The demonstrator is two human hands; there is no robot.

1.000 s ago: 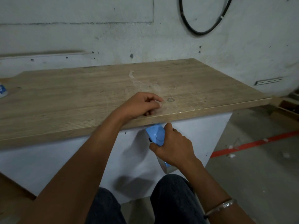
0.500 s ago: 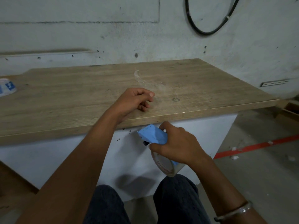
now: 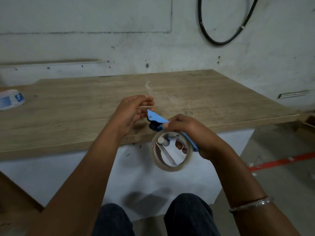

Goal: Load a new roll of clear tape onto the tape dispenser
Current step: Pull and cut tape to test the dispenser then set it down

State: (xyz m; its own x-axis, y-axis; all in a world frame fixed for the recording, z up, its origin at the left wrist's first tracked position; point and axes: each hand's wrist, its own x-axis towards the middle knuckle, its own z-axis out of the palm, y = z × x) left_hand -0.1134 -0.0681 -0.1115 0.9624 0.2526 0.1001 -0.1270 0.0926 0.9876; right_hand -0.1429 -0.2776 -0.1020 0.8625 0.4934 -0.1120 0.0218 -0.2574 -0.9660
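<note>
Wood-grain table top [image 3: 68,120] fills the middle of the view, running from the left edge to a corner at the right, set against a scuffed grey wall [image 3: 102,40]. Below its front edge is a white panel [image 3: 51,176], and grey floor with a red stripe [image 3: 281,160] shows to the right. A black cable [image 3: 219,42] hangs in a loop on the wall, upper right.

Two bare forearms reach in from the bottom, over dark trouser knees [image 3: 187,215]. The right hand [image 3: 192,132] is held just over the table's front edge, its fingers curled round a blue tape dispenser [image 3: 157,120]. A roll of clear tape [image 3: 170,150] hangs loosely on the dispenser below the hand, over the front of the table, and fingertips show through its open centre. A thin bracelet [image 3: 250,204] circles the right wrist.

The left hand [image 3: 131,111] is just beside the dispenser's blue tip, fingers bent inward; it seems to pinch a thin pale strip, though motion blur makes it hard to tell what that is.

A faint crumpled piece of clear film [image 3: 150,89] lies on the wood beyond the hands. At the far left sits a white and blue object [image 3: 11,101], partly cut off.
</note>
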